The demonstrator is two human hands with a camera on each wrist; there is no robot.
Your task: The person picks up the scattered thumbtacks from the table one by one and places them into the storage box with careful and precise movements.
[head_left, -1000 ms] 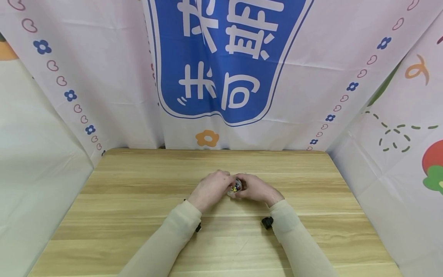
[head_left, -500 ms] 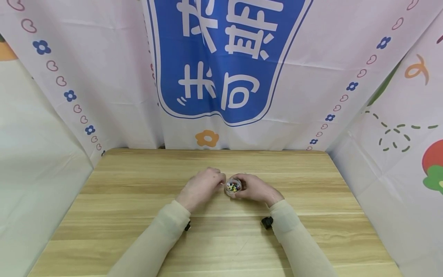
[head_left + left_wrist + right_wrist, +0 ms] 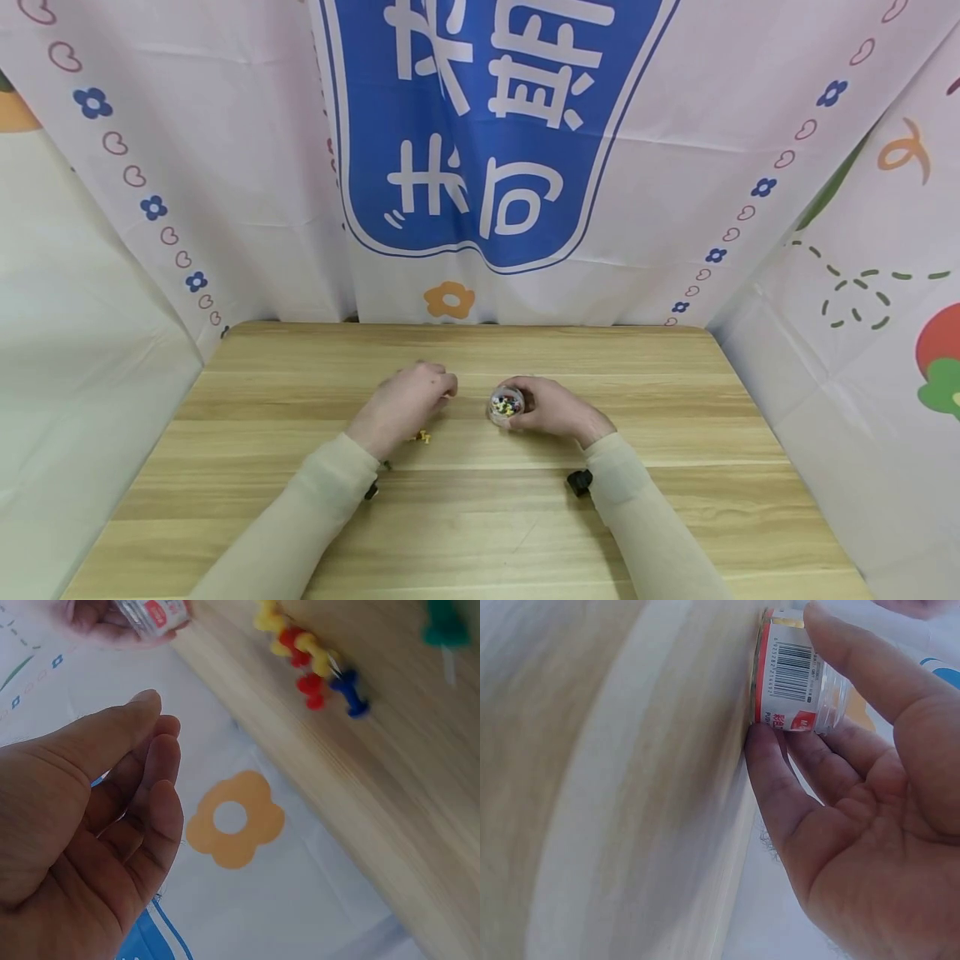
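My left hand [image 3: 411, 402] is over the table, left of the jar. Its fingers are loosely curled, with the thumb tip close to the index fingertip; nothing shows between them in the left wrist view. Beside it lie loose push pins: a blue push pin [image 3: 351, 695], a red push pin [image 3: 310, 688], several yellow ones and a green push pin [image 3: 445, 626] farther off. My right hand [image 3: 555, 408] grips a small clear jar [image 3: 791, 679] by its side, thumb opposite fingers. Inside the jar are many coloured push pins [image 3: 506, 406]; its label carries a barcode.
The wooden table [image 3: 480, 533] has its back edge against a printed cloth [image 3: 675, 183]. More cloth hangs at left and right. A black wrist device [image 3: 580, 482] sits beside the right sleeve.
My left hand has drawn out of the jar's mouth and moved left, uncovering the pins in the jar. Some yellow pins now show beside that hand. The right hand and jar stay put.
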